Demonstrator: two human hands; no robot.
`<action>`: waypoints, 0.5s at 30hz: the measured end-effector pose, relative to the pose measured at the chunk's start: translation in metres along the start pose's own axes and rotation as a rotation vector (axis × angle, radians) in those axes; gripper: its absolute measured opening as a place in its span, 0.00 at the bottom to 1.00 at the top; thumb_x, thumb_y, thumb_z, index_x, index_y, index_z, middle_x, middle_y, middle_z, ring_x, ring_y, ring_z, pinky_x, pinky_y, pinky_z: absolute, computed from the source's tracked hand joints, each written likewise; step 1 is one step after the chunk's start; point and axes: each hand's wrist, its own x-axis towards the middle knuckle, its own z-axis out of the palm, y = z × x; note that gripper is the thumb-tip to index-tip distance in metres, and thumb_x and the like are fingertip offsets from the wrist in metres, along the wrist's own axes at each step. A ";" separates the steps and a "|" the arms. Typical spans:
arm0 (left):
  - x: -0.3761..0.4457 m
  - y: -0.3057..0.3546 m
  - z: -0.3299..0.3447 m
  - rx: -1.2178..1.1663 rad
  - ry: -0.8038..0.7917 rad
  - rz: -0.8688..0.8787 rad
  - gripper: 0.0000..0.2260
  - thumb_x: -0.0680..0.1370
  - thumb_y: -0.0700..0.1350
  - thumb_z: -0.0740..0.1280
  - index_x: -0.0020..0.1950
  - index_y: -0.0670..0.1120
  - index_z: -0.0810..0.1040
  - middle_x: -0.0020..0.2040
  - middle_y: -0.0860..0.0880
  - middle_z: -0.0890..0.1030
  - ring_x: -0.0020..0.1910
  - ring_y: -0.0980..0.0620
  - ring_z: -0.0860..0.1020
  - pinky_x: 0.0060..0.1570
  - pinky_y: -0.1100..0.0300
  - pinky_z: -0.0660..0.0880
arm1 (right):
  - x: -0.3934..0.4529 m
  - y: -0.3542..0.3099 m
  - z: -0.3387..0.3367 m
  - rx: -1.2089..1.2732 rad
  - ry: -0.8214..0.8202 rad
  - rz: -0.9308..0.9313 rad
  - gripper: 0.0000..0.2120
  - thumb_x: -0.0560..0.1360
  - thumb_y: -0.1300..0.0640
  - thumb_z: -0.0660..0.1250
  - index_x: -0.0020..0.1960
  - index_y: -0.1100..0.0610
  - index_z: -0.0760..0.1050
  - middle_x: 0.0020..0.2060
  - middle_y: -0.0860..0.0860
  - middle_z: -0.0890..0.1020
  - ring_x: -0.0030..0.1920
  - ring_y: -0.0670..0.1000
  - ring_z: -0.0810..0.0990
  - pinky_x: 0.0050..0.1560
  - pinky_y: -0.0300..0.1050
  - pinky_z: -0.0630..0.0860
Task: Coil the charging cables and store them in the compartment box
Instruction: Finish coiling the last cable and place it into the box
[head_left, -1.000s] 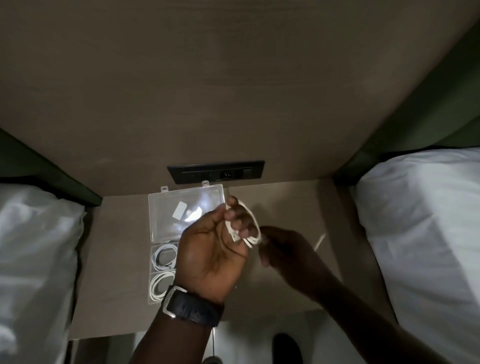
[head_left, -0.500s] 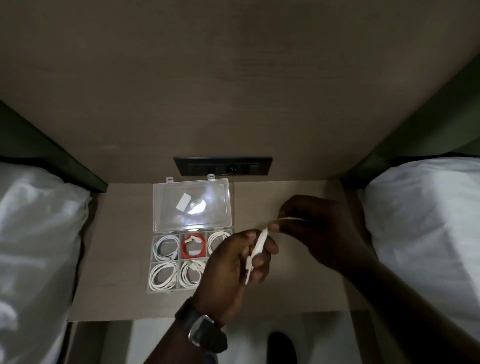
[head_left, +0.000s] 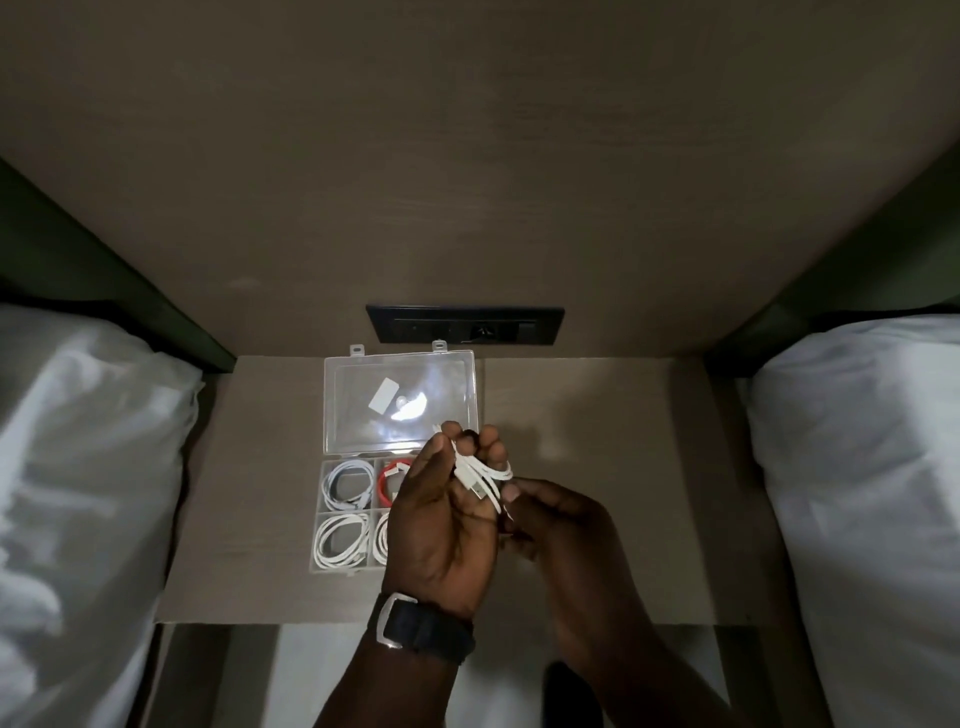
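Observation:
My left hand (head_left: 441, 519) is raised above the nightstand and closed around a white charging cable (head_left: 480, 475), whose loops wrap over its fingers. My right hand (head_left: 561, 525) sits just to the right and below, pinching the cable's loose end. Behind my left hand lies the clear compartment box (head_left: 318, 525) with its lid (head_left: 400, 400) folded open toward the wall. Coiled white cables (head_left: 340, 540) fill its left compartments, and a red coiled cable (head_left: 389, 480) shows in the top middle one. My left hand hides the box's right compartments.
The box rests on a brown nightstand (head_left: 597, 441) between two beds with white bedding (head_left: 78, 493), (head_left: 872, 493). A black socket panel (head_left: 465, 325) is set in the wall behind. The nightstand's front edge runs just below my wrists.
My left hand has risen and turned, with more cable loops around its fingers. My right hand has dropped from upper right to close under the left, and the stretched cable length is gone.

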 end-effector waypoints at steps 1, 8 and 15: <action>0.001 0.001 -0.003 0.015 -0.006 0.014 0.06 0.77 0.41 0.60 0.47 0.42 0.77 0.39 0.48 0.77 0.43 0.48 0.81 0.51 0.55 0.80 | 0.000 0.000 0.001 0.033 0.002 0.029 0.12 0.76 0.62 0.68 0.41 0.51 0.87 0.35 0.50 0.86 0.34 0.44 0.81 0.35 0.36 0.77; -0.001 0.003 -0.008 0.071 0.048 0.017 0.16 0.80 0.50 0.59 0.34 0.46 0.71 0.24 0.53 0.65 0.22 0.57 0.64 0.24 0.65 0.62 | 0.005 0.000 0.003 0.498 -0.021 0.461 0.11 0.74 0.52 0.72 0.48 0.60 0.84 0.40 0.53 0.86 0.35 0.53 0.85 0.40 0.47 0.82; -0.003 0.000 -0.013 0.280 0.154 0.074 0.18 0.81 0.53 0.60 0.35 0.45 0.72 0.24 0.51 0.72 0.24 0.55 0.74 0.28 0.63 0.75 | 0.012 0.009 0.019 0.488 -0.022 0.365 0.02 0.75 0.62 0.69 0.47 0.59 0.78 0.35 0.52 0.83 0.35 0.50 0.81 0.36 0.40 0.76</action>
